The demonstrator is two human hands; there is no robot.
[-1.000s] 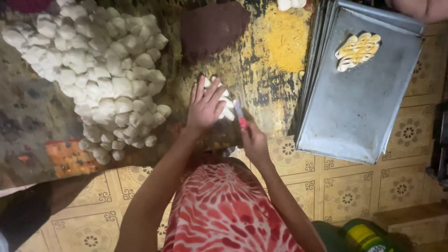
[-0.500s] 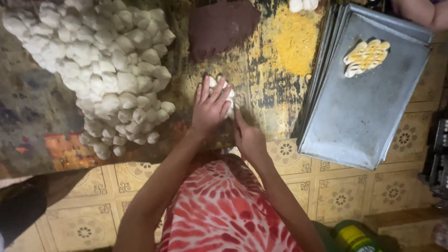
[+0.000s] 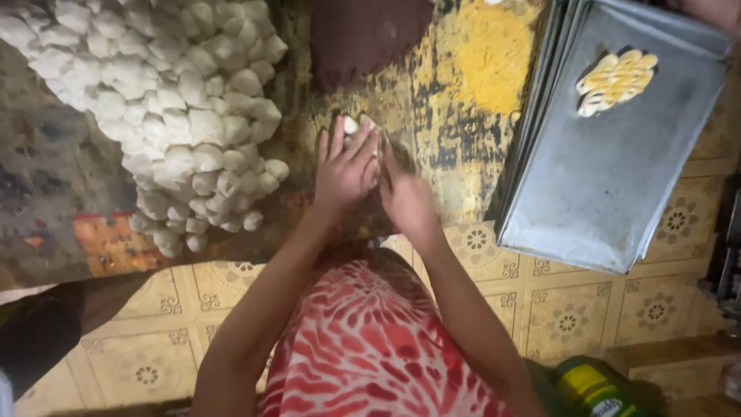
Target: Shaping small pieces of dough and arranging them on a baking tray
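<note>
My left hand (image 3: 345,166) lies flat over a small white dough piece (image 3: 351,125) on the worn work surface (image 3: 432,139), fingers stretched forward. My right hand (image 3: 405,197) presses against it from the right, blurred; whether it holds anything cannot be made out. A big heap of white dough pieces (image 3: 166,108) lies to the left of my hands. To the right, a stack of grey metal trays (image 3: 610,185) carries a few shaped yellow-dusted dough pieces (image 3: 615,79) near its far end.
A dark reddish-brown mass (image 3: 370,35) sits at the far edge of the surface, with a patch of yellow powder (image 3: 486,66) beside it. Patterned floor tiles (image 3: 556,309) run below. A green container with a yellow label (image 3: 598,390) stands at bottom right.
Both hands have moved slightly forward over the dough piece and closed together. The small red-handled tool seen in my right hand a second ago is no longer visible.
</note>
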